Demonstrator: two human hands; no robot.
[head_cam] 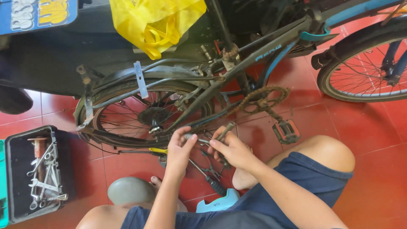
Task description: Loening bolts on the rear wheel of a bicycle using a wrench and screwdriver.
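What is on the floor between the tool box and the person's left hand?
In the head view, a grey bicycle saddle lies on the red floor between the tool box and the left hand.

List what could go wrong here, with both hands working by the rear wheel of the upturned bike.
1. The left hand and right hand pinch a small metal part beside the spokes and rusty chain; a slip could scrape fingers.
2. Pliers and a screwdriver lie on the red tile floor near a bare foot; stepping on them could hurt.
3. A dropped small part might roll under the bike.
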